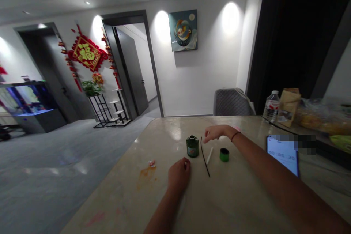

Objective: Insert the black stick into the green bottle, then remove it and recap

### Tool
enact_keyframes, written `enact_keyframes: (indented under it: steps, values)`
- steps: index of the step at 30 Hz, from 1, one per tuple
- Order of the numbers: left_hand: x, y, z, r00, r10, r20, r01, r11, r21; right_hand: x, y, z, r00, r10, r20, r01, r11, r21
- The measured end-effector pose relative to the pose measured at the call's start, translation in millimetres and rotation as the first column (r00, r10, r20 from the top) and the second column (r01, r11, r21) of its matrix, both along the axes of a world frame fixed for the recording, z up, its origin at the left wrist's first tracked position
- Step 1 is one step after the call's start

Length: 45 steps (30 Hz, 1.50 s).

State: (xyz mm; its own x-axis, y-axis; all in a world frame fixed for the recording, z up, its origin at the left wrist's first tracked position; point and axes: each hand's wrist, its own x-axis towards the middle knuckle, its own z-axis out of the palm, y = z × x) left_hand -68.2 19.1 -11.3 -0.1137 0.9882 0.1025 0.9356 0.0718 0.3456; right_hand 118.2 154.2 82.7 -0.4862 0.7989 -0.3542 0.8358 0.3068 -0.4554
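Note:
My left hand rests on the table with its fingers curled in, just in front of a small dark green bottle with a label and an uncapped neck. Nothing shows in that hand. Farther back, my right hand points down with its fingers drawn together, beside the upper end of a thin black stick. Whether its fingertips hold anything is too small to tell. A short white stick lies right of the black one. A green cap sits right of both, its dark hollow facing up.
On the table, an orange stain with pinkish scraps lies left. A phone showing a timer lies right. Behind it stand a water bottle, a paper bag and plastic bags. A grey chair is at the far edge.

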Motion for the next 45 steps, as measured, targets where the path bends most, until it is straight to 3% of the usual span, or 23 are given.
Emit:
enact_keyframes:
  steps: [3, 5, 9, 12, 14, 15, 17, 18, 19, 20, 21, 24, 26, 28, 30, 34, 38, 42, 45]
  values:
    - [1, -1, 2.6, 1.000, 0.003, 0.001, -0.003, 1.000, -0.007, 11, -8, -7.5, 0.949, -0.103, 0.299, 0.117, 0.993, -0.027]
    - [2, -1, 3.4, 1.000, 0.007, 0.000, -0.007, 1.000, -0.001, 14, -15, -17.2, 0.919, -0.155, 0.363, 0.170, 0.985, -0.008]
    - [2, -1, 3.5, 1.000, 0.007, -0.012, -0.007, 1.000, 0.002, 14, -26, -26.3, 0.925, -0.166, 0.342, 0.171, 0.985, 0.014]
    - [2, 0, 3.6, 1.000, 0.007, -0.011, -0.007, 1.000, -0.009, 13, -32, -16.8, 0.948, -0.136, 0.288, 0.129, 0.991, 0.043]
    - [2, 0, 3.5, 1.000, 0.008, -0.006, -0.008, 1.000, -0.008, 13, -33, -6.9, 0.972, -0.140, 0.189, 0.110, 0.981, 0.161]
    - [2, 0, 3.3, 1.000, 0.008, -0.003, -0.008, 1.000, -0.003, 12, -32, -2.4, 0.981, -0.168, 0.093, 0.136, 0.951, 0.277]
    - [2, 0, 2.6, 1.000, 0.009, 0.003, -0.009, 1.000, 0.006, 10, -27, 3.8, 0.957, -0.210, -0.199, 0.284, 0.807, 0.518]
    - [1, 0, 2.1, 1.000, 0.007, 0.006, -0.007, 1.000, 0.012, 7, -23, 5.1, 0.909, -0.197, -0.366, 0.388, 0.722, 0.573]
    - [1, 0, 1.5, 1.000, 0.005, 0.009, -0.005, 1.000, 0.019, 3, -20, 5.2, 0.839, -0.168, -0.518, 0.482, 0.671, 0.563]
    - [1, 0, 0.9, 1.000, 0.001, 0.011, -0.001, 1.000, 0.024, -3, -16, 4.1, 0.758, -0.138, -0.638, 0.544, 0.674, 0.500]
    - [0, 0, 0.2, 1.000, -0.001, 0.011, 0.001, 1.000, 0.028, -9, -13, 2.1, 0.667, -0.115, -0.736, 0.571, 0.713, 0.406]
    - [0, 1, -1.1, 1.000, 0.009, 0.004, -0.009, 0.999, 0.037, -30, -10, -9.1, 0.401, -0.126, -0.907, 0.518, 0.848, 0.111]
    - [0, 1, -1.1, 1.000, 0.013, 0.004, -0.014, 0.999, 0.031, -43, -13, -19.2, 0.276, -0.146, -0.950, 0.474, 0.880, 0.002]
    - [0, 0, -0.2, 1.000, 0.010, 0.008, -0.010, 1.000, 0.023, -52, -17, -29.4, 0.210, -0.160, -0.965, 0.444, 0.895, -0.052]
    - [1, 0, 1.2, 1.000, 0.014, 0.008, -0.015, 1.000, 0.017, -56, -20, -38.1, 0.234, -0.134, -0.963, 0.449, 0.893, -0.016]
    - [2, -1, 3.1, 1.000, 0.017, 0.004, -0.017, 1.000, 0.001, -56, -22, -51.3, 0.391, -0.066, -0.918, 0.420, 0.900, 0.114]
    - [2, -1, 2.8, 1.000, 0.007, 0.016, -0.007, 1.000, -0.006, -53, -21, -64.0, 0.475, -0.071, -0.877, 0.362, 0.924, 0.122]
    - [1, -1, 1.8, 0.999, 0.021, 0.032, -0.022, 1.000, 0.010, -51, -24, -70.6, 0.502, -0.045, -0.864, 0.286, 0.951, 0.117]
    - [0, -1, -0.3, 0.999, 0.000, 0.040, -0.004, 0.995, 0.096, -45, -27, -67.8, 0.466, -0.049, -0.883, 0.216, 0.975, 0.060]
